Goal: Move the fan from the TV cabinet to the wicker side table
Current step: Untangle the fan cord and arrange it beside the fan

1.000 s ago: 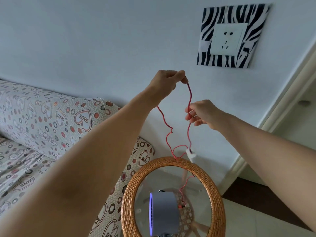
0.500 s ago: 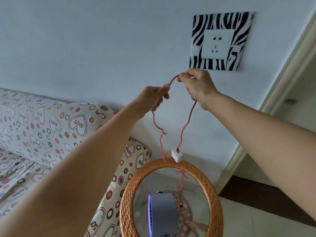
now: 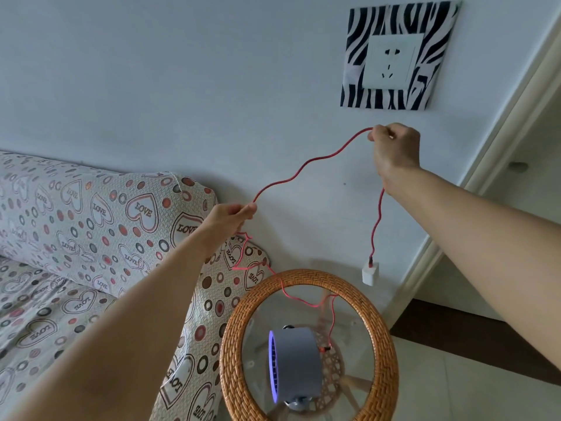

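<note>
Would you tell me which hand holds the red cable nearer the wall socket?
The right hand, pinching the cable just below the socket; the left hand holds it much lower, beside the sofa.

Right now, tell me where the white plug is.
Head view, right of centre: the white plug hangs from the red cable below the right hand, beyond the far rim of the wicker side table.

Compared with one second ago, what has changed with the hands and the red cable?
The left hand moved down and left along the red cable; the right hand rose to pinch it under the socket. The cable now spans between them, and the white plug hangs from the right hand. The fan stays on the wicker side table.
</note>
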`<action>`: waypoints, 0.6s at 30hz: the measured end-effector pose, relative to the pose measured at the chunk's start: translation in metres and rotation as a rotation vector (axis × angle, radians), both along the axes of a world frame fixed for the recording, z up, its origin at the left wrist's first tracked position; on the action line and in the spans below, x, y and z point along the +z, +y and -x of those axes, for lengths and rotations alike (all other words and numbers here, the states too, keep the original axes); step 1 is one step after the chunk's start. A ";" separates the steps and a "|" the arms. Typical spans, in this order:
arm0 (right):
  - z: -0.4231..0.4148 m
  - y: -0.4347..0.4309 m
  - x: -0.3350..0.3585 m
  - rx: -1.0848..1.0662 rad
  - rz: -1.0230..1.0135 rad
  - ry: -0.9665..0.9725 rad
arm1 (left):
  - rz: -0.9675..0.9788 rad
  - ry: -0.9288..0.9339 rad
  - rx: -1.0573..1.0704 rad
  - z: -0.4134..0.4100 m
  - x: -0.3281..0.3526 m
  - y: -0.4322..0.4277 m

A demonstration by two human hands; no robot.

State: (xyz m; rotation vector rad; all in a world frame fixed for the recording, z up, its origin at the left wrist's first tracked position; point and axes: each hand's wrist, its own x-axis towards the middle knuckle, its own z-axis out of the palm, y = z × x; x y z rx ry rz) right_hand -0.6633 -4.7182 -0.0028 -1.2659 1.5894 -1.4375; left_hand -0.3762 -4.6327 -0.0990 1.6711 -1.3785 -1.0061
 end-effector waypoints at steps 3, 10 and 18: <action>0.001 0.007 -0.010 0.029 -0.015 0.009 | -0.033 0.072 0.023 0.001 -0.002 0.005; 0.003 0.027 -0.029 0.080 -0.081 0.014 | -0.020 0.326 0.162 0.024 0.015 0.009; -0.004 0.066 -0.039 0.317 -0.127 0.077 | 0.028 0.688 0.033 0.066 0.049 0.016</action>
